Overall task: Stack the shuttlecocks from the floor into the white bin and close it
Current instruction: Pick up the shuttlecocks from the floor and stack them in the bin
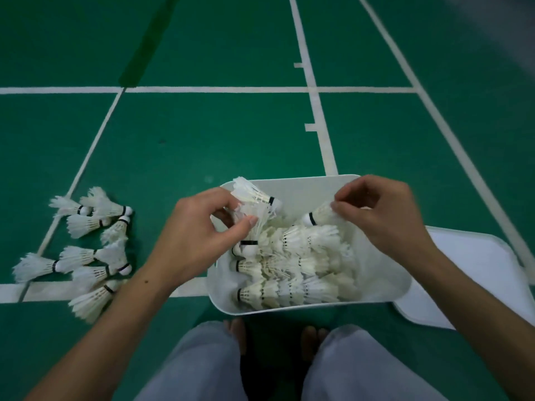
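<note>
Shuttlecocks [289, 273] are being kept in two groups: white feather skirts flaring from rounded cork tips, each tip ringed by a black band. In the white bin [385, 287] at lower centre of the frame, three nested rows are being laid on their sides, tips pointing left; the count inside cannot be told because the skirts overlap. About ten loose shuttlecocks [86, 256] are being left scattered on the green floor [202, 134] at middle left, across a corner of white court lines [214, 89].

One shuttlecock [254, 195] is being pinched by its feathers between the thumb and curled fingers of the left hand [199, 227] over the bin's upper left corner. A second shuttlecock [321, 215] is being pinched by its skirt in the curled fingertips of the right hand [388, 215] over the bin's upper right.

The bin is smooth plastic, rectangular with rounded corners. One flat white lid [474, 270], of like shape, is being kept on the floor at right, partly beneath the bin.
</note>
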A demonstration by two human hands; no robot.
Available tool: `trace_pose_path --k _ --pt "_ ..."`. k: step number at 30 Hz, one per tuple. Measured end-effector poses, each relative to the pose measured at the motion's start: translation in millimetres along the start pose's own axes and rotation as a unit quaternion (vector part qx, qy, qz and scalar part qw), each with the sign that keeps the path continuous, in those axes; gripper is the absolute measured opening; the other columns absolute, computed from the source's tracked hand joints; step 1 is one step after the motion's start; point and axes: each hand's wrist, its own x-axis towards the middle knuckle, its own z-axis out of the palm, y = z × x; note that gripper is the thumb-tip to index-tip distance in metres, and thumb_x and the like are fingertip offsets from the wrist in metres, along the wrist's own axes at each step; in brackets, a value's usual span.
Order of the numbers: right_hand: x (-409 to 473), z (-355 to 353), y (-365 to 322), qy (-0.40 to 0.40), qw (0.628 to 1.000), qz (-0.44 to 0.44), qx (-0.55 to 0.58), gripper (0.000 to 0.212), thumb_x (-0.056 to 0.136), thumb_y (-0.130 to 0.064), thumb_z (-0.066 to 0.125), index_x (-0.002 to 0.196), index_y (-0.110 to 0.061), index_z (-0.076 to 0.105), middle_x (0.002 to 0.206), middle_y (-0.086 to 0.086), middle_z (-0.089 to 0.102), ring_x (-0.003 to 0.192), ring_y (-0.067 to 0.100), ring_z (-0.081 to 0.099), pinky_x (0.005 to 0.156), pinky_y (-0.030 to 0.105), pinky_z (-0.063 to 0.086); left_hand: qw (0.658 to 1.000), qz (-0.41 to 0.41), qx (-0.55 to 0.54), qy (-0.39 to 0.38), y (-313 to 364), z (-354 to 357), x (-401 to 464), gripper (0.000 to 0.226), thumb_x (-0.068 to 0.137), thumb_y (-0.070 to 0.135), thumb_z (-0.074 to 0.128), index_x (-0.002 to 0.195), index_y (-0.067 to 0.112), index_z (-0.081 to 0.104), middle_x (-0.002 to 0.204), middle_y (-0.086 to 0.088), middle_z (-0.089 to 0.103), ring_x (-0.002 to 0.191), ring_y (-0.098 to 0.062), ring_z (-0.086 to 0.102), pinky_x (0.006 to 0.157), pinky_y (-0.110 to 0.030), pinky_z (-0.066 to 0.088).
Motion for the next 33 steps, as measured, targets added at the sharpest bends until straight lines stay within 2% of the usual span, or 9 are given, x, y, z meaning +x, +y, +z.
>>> trace_pose_path --k 4,7,11,15,20,26,28,30,33 --pt "-26 19 10 -0.082 0.995 0.054 -0.022 0.019 0.081 -0.01 0.088 0.078 -0.025 0.075 0.075 -0.009 0.076 0.072 0.005 0.072 0.073 0.025 0.062 1.0 0.009 0.019 -0.021 0 7 -8 0.024 0.091 0.044 0.078 0.079 0.026 0.066 0.082 0.012 0.068 0.08 -0.01 0.07 0.062 -0.03 0.05" --pt "-32 59 3 -0.145 0.988 0.055 -0.028 0.02 0.08 -0.008 0.087 0.073 -0.023 0.075 0.07 -0.011 0.074 0.068 0.001 0.071 0.066 0.018 0.058 0.999 0.007 0.039 -0.017 -3 7 -11 0.026 0.088 0.051 0.074 0.078 0.03 0.064 0.08 0.015 0.066 0.079 -0.007 0.068 0.059 -0.037 0.055" --pt "-25 108 -5 -0.188 0.98 0.06 -0.034 0.027 0.075 -0.001 0.082 0.064 -0.023 0.072 0.061 -0.012 0.069 0.058 -0.003 0.066 0.06 0.019 0.053 0.997 0.013 0.077 0.006 -13 4 -8 0.025 0.088 0.052 0.072 0.08 0.03 0.062 0.079 0.017 0.065 0.078 -0.004 0.066 0.062 -0.038 0.054" --pt "-23 136 -4 -0.241 0.959 0.144 -0.035 0.02 0.075 0.001 0.08 0.067 -0.016 0.074 0.065 -0.002 0.073 0.056 0.009 0.071 0.05 0.021 0.056 0.996 0.011 0.091 0.015 -31 2 -5 0.026 0.092 0.053 0.07 0.085 0.027 0.065 0.084 0.015 0.065 0.079 -0.007 0.066 0.06 -0.039 0.054" --pt "-24 160 -3 -0.235 0.955 0.181 -0.024 0.031 0.073 0.003 0.081 0.058 -0.02 0.065 0.058 -0.003 0.068 0.065 0.022 0.075 0.063 0.036 0.064 0.997 -0.005 0.071 0.023 -39 2 -4 0.024 0.092 0.049 0.071 0.087 0.026 0.067 0.087 0.015 0.065 0.082 -0.009 0.068 0.061 -0.037 0.053" --pt "-22 171 -5 -0.198 0.964 0.175 -0.028 0.042 0.078 0.004 0.077 0.05 -0.023 0.06 0.065 0.001 0.074 0.068 0.018 0.074 0.07 0.036 0.064 0.998 -0.012 0.066 0.02 -39 6 0 0.024 0.093 0.051 0.069 0.086 0.028 0.066 0.087 0.015 0.066 0.082 -0.01 0.068 0.061 -0.038 0.054" --pt "-25 172 -5 -0.193 0.963 0.186 -0.017 0.042 0.08 0.001 0.077 0.05 -0.023 0.059 0.063 -0.001 0.073 0.065 0.014 0.072 0.069 0.036 0.064 0.998 -0.012 0.063 0.021 -37 7 -1 0.024 0.093 0.051 0.069 0.085 0.029 0.066 0.087 0.014 0.066 0.082 -0.01 0.068 0.06 -0.038 0.053" --pt "-27 170 -5 -0.191 0.96 0.206 -0.005 0.041 0.082 -0.005 0.08 0.052 -0.022 0.058 0.059 -0.007 0.066 0.06 0.008 0.066 0.065 0.029 0.061 0.998 -0.012 0.062 0.023 -35 7 -2 0.024 0.092 0.05 0.07 0.085 0.029 0.066 0.086 0.014 0.065 0.082 -0.009 0.068 0.06 -0.037 0.053" --pt "-26 151 -6 -0.176 0.958 0.217 0.058 0.042 0.085 -0.009 0.083 0.055 -0.02 0.056 0.06 -0.002 0.068 0.059 0.012 0.07 0.063 0.028 0.06 0.998 -0.012 0.055 0.022 -33 7 -7 0.024 0.092 0.049 0.071 0.085 0.026 0.067 0.085 0.014 0.065 0.082 -0.009 0.068 0.061 -0.037 0.053"
